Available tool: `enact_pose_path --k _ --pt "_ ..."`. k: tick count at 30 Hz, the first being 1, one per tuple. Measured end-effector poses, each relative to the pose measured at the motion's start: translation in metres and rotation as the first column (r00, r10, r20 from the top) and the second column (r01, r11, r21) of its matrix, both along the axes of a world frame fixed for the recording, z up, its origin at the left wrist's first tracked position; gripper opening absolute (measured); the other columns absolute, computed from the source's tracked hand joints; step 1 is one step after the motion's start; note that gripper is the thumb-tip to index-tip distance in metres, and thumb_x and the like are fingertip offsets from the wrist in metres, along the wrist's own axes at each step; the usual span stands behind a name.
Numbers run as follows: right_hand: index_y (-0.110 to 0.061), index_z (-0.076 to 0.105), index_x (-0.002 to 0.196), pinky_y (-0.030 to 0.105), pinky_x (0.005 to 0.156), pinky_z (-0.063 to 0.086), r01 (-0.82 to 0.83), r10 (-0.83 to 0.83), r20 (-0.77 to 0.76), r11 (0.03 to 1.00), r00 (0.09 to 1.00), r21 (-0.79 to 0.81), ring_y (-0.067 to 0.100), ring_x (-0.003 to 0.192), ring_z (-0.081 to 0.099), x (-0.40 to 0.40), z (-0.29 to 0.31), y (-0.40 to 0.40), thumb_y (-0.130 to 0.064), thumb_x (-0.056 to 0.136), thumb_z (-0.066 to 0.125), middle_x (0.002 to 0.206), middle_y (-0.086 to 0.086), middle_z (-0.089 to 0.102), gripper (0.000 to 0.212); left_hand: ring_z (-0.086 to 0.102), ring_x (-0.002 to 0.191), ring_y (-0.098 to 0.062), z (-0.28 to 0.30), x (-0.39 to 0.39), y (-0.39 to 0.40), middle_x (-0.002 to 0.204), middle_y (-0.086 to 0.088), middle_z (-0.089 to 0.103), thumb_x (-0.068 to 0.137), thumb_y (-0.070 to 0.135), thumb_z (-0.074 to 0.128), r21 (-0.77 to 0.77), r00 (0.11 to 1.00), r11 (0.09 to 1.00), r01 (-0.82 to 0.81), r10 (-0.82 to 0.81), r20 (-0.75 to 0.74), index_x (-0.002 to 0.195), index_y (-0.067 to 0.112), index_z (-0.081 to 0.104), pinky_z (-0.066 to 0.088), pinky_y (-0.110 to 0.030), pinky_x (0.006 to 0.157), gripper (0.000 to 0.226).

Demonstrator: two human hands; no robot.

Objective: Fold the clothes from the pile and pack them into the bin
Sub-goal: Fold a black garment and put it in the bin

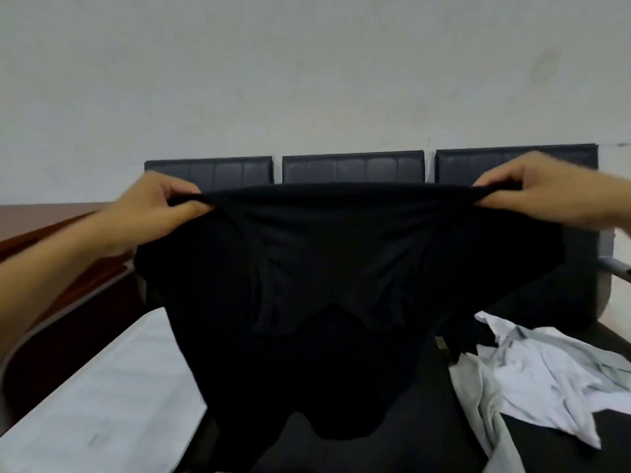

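Note:
A black garment (324, 274) hangs spread out in the air in front of me, held by its top edge. My left hand (160, 206) pinches the left corner and my right hand (546, 192) pinches the right corner, pulling the edge taut. The cloth drapes down over the dark seat below. A crumpled pile of white and pale grey clothes (532, 377) lies at the lower right. No bin is recognisable in view.
A row of dark padded seat backs (351, 167) stands against the pale wall. A white flat surface (102, 397) lies at the lower left, beside a reddish-brown wooden top (44, 227). A metal armrest (614, 268) shows at the right edge.

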State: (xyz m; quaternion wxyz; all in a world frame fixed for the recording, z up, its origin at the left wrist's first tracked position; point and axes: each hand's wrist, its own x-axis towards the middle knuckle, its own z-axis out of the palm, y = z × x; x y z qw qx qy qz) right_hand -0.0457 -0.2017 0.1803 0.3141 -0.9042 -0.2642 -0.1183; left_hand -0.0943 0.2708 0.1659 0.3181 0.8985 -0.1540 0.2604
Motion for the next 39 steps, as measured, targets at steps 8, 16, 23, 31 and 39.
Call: enact_pose_path --k 8,16,23,31,39 --pt "-0.017 0.08 0.088 0.031 0.057 0.059 0.022 0.032 -0.386 0.991 0.922 0.135 0.025 0.064 0.073 0.028 -0.022 -0.012 -0.078 0.018 0.085 0.083 0.016 0.076 0.094 0.074 0.078 -0.023 -0.04 0.025 0.009 0.094 -0.015 0.075 0.045 0.055 0.093 -0.37 0.795 0.912 0.179 -0.356 -0.491 0.095 0.01 0.076 0.061 -0.028 0.068 0.069" --pt "-0.009 0.077 0.089 0.028 0.066 0.058 0.011 -0.188 -0.668 0.966 0.72 -0.259 0.025 0.075 0.072 0.126 -0.186 -0.003 -0.026 0.089 0.07 0.089 0.016 0.076 0.018 0.072 0.073 -0.023 -0.199 0.131 -0.015 0.096 -0.02 0.073 0.091 0.022 0.065 -0.139 0.386 0.989 -0.048 -0.11 -0.916 0.101 0.003 0.072 0.058 -0.028 0.056 0.023" --pt "-0.014 0.074 0.106 0.032 0.086 0.044 0.231 -0.355 -0.223 0.867 0.908 -0.44 0.036 0.106 0.061 0.222 -0.312 -0.014 -0.034 0.096 0.061 0.11 0.015 0.069 0.026 0.061 0.089 -0.039 -0.307 0.227 -0.022 0.082 -0.011 0.06 0.1 0.029 0.053 0.488 0.813 0.871 0.05 0.248 -0.526 0.081 0.015 0.057 0.043 -0.038 0.079 0.023" --pt "-0.017 0.066 0.121 0.053 0.085 0.047 0.409 -0.404 0.1 0.824 0.909 -0.391 0.05 0.106 0.053 0.274 -0.324 -0.005 -0.046 0.1 0.049 0.113 0.031 0.059 0.04 0.058 0.094 -0.05 -0.308 0.284 -0.018 0.106 -0.029 0.062 0.102 0.028 0.045 0.536 0.91 0.83 -0.155 0.331 -0.25 0.114 0.014 0.055 0.049 -0.052 0.082 0.021" --pt "-0.016 0.067 0.102 0.048 0.074 0.055 0.238 -0.191 0.164 0.91 0.968 -0.34 0.042 0.087 0.067 0.207 -0.317 0.001 -0.04 0.092 0.05 0.094 0.02 0.071 0.032 0.063 0.084 -0.025 -0.32 0.197 -0.024 0.086 0.001 0.062 0.093 -0.003 0.059 0.365 0.991 0.93 0.033 0.016 -0.131 0.103 0.001 0.062 0.04 -0.026 0.075 0.011"
